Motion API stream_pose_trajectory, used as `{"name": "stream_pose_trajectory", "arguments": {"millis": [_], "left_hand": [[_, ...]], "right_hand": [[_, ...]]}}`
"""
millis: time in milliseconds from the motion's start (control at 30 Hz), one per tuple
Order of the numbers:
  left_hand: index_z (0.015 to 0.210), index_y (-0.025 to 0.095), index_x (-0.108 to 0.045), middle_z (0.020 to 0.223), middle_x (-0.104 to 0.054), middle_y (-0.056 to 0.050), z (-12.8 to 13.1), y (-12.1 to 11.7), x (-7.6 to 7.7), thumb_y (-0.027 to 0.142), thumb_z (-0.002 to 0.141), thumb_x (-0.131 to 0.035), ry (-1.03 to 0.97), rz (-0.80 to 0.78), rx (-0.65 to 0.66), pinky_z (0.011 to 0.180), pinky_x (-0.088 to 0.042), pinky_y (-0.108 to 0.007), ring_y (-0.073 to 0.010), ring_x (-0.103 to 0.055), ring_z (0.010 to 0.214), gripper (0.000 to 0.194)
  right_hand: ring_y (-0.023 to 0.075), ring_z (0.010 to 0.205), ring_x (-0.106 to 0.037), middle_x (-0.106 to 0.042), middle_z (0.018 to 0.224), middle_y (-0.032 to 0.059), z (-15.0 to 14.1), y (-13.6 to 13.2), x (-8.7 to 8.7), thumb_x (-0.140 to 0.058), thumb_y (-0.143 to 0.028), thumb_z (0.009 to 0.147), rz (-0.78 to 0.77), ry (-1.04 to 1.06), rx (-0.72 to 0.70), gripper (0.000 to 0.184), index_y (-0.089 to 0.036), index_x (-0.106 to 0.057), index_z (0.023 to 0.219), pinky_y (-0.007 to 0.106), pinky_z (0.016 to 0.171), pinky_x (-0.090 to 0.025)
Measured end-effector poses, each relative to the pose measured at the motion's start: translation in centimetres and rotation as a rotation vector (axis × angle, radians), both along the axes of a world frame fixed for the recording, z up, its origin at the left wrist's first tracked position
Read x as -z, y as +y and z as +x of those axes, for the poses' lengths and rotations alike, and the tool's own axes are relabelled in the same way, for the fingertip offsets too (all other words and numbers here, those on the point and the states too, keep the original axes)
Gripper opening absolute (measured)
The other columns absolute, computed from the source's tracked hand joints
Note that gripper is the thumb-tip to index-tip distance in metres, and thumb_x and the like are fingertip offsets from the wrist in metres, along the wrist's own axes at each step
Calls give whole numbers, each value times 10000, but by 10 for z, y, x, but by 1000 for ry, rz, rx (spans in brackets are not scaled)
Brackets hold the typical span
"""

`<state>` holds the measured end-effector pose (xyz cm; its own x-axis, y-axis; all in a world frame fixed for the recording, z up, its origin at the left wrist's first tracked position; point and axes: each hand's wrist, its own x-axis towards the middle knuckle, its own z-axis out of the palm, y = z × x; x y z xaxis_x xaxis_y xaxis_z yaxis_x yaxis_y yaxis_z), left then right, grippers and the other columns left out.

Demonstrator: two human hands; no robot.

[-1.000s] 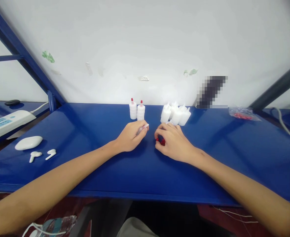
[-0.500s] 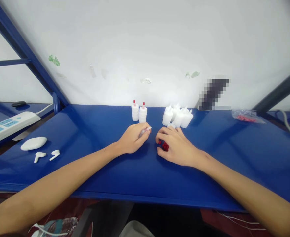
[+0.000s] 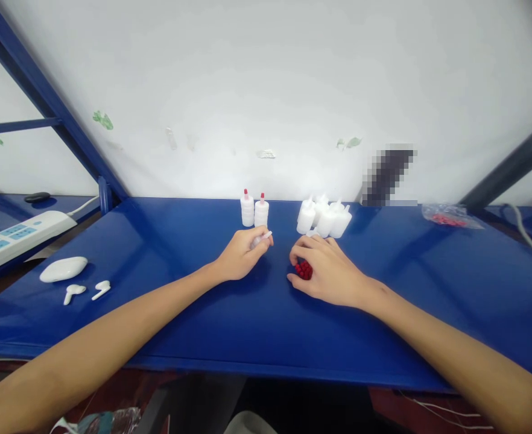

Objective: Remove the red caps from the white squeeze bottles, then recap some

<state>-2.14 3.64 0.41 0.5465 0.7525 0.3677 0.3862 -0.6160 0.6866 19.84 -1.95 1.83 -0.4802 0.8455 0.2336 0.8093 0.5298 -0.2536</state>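
My left hand is closed around a small white squeeze bottle, whose pale nozzle sticks out past the thumb. The rest of that bottle is hidden in the fist. Over a pile of small red caps curves my right hand, its thumb and forefinger apart and nothing visible pinched between them. Behind the left hand stand two white bottles with red tips. Several white bottles without red tips stand bunched beyond the right hand, and another white piece shows just behind its fingers.
On the left of the blue table lie a white earbud case and two earbuds. A white power strip sits beyond them. To the far right rests a clear plastic bag with red pieces inside. A wall runs behind.
My right thumb and forefinger have spread apart, and more of the red cap pile shows between them. My left hand keeps its grip on the bottle. The camera view has shifted slightly.
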Motion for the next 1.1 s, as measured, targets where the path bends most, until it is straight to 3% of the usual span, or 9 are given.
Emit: {"name": "stream_pose_trajectory", "arguments": {"millis": [167, 267, 433, 600, 700, 767, 867, 967, 1100], "left_hand": [[893, 156, -569, 681, -523, 35, -2, 2, 0, 379, 992, -387, -24, -87, -24, 591, -389, -225, -99, -492, 579, 304], [917, 164, -568, 706, -535, 31, -3, 0, -2, 342, 988, -387, 45, 6, 19, 622, -384, -236, -106, -484, 606, 264], [926, 178, -522, 827, -575, -5, 0, -13, -4, 231, 908, -438, 292, 273, 197, 691, -390, -270, -145, -506, 716, 101], [1046, 192, -465, 821, -567, 4, 4, -19, -4, 285, 935, -444, 280, 210, 239, 648, -390, -267, -143, -499, 675, 147], [1204, 190, -420, 818, -560, 14, 1, -14, -5, 319, 953, -437, 162, 84, 227, 643, -405, -262, -133, -484, 642, 283], [1076, 182, -493, 801, -550, 9, 0, -11, -4, 271, 963, -380, 127, 48, 193, 649, -403, -262, -130, -477, 649, 182], [871, 173, -532, 811, -560, -10, -1, -7, -5, 201, 961, -333, 149, 56, 160, 688, -412, -268, -138, -498, 708, 219], [979, 174, -597, 964, -604, -52, -1, -7, -7, 255, 986, -375, 150, 71, 182, 798, -452, -292, -159, -553, 842, 236], [1175, 205, -617, 1105, -643, -66, 0, -6, -9, 318, 987, -465, 148, 49, 231, 908, -459, -304, -170, -598, 977, 267]], "right_hand": [[220, 900, -542, -623, 956, 26, 0, 0, 0, -647, -390, 825, 12, 2, 1, 187, -217, -581, 804, 398, 794, -382], [224, 914, -552, -635, 970, 29, -1, 0, -2, -634, -386, 849, 26, 42, -4, 173, -223, -604, 898, 402, 816, -391], [193, 839, -558, -643, 898, 28, -1, -2, -6, -524, -408, 959, 50, 183, -78, 213, -211, -595, 1000, 354, 778, -409], [155, 761, -547, -625, 827, 15, -3, -1, -6, -435, -325, 1011, 79, 276, -210, 237, -200, -581, 873, 303, 731, -402], [147, 713, -558, -616, 786, 9, 6, 5, -9, -422, -306, 1006, 134, 378, -79, 225, -199, -565, 868, 282, 684, -403], [156, 677, -565, -621, 759, 10, 17, 13, -12, -422, -316, 995, 209, 395, 73, 214, -202, -559, 875, 287, 655, -395], [197, 677, -600, -666, 770, 30, 37, 24, -15, -407, -345, 982, 254, 291, 260, 215, -217, -572, 929, 315, 640, -388], [215, 668, -624, -703, 776, 32, 47, 31, -13, -428, -364, 968, 227, 201, 372, 216, -234, -600, 979, 320, 618, -381], [217, 689, -648, -733, 781, 29, 45, 36, -7, -463, -352, 952, 189, 91, 419, 225, -230, -647, 998, 302, 605, -364]]}}
